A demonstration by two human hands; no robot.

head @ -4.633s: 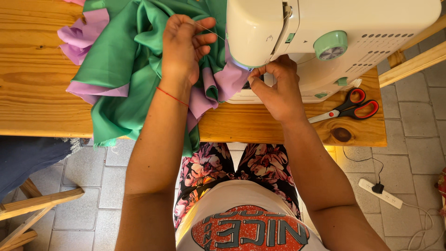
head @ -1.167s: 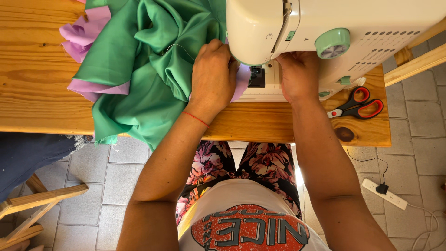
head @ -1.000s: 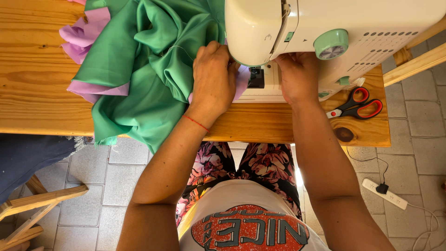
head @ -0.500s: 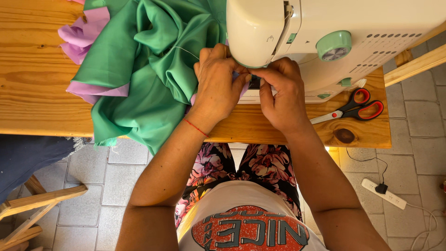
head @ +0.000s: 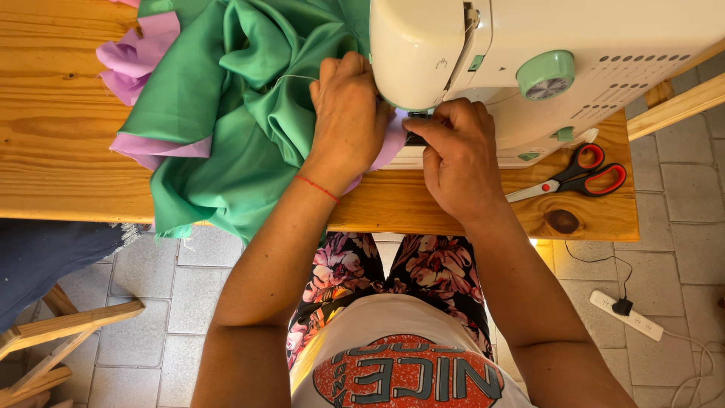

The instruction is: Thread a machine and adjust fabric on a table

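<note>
**Both hands at the needle**

The right hand [head: 459, 160] pinches something small under the machine head, seemingly thread or cloth edge; the left hand [head: 349, 115] lies flat, fingers closed, pressing the green fabric [head: 226, 128] at centre frame; the sewing machine [head: 544, 68] fills upper right; scissors [head: 578, 174] lie right on the wooden table [head: 60, 143].
</note>
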